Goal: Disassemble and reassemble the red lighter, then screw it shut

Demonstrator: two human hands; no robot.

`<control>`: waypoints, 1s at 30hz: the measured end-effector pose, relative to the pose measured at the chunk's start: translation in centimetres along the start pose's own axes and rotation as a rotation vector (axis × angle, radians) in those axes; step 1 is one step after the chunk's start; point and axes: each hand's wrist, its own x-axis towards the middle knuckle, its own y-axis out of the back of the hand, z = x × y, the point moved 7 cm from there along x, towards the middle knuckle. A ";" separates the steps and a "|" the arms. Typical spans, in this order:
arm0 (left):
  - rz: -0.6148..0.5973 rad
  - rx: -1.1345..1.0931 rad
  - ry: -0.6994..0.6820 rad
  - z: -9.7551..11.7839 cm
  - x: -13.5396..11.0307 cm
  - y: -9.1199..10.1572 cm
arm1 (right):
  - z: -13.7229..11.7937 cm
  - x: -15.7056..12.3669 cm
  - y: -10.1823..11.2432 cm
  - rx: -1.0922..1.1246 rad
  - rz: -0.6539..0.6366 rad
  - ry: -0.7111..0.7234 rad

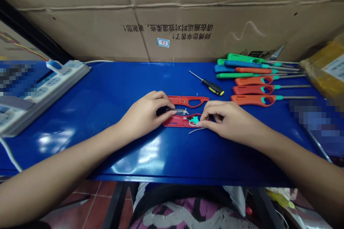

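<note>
An open red lighter shell (174, 121) lies mid-front on the blue desk (120, 86), under both hands. The left hand (146, 114) closes its grip on the shell's handle end (fingertips over the clear inner tube). The right hand (225, 120) has its grip pinching the teal trigger (195, 119). A second shell half (188, 100) lies just behind, near a screwdriver (209, 85).
</note>
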 end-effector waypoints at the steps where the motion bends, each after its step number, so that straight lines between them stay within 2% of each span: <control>1: -0.023 -0.003 0.041 -0.2 0.0 0.0 | 0.0 0.0 0.0 -0.001 0.000 0.003; 4: -0.100 0.023 0.152 -0.6 -0.2 -0.1 | -0.2 0.0 0.1 -0.018 0.004 0.012; 6: -0.131 0.040 0.172 -0.7 -0.4 -0.2 | -0.2 -0.1 0.2 -0.038 0.005 0.013; 14: -0.037 0.016 0.131 -0.9 -0.4 0.4 | 0.0 -0.3 0.4 -0.071 0.022 0.043; 17: -0.020 -0.122 0.170 -0.9 -0.5 0.8 | -0.1 -0.3 0.4 -0.063 0.025 0.054; 22: -0.066 -0.571 0.277 -0.6 -0.8 -0.1 | -1.5 -0.9 1.6 -0.077 0.117 0.129; 24: -0.063 -0.692 0.296 -0.3 -0.8 -0.3 | -2.2 -1.2 1.3 -0.087 0.049 0.196; 27: -0.058 -0.755 0.307 -0.1 -0.6 -0.2 | -2.6 -1.6 0.2 -0.166 -0.086 0.256; 30: -0.075 -0.772 0.311 0.0 -0.4 0.1 | -2.5 -1.5 -0.6 -0.211 -0.113 0.252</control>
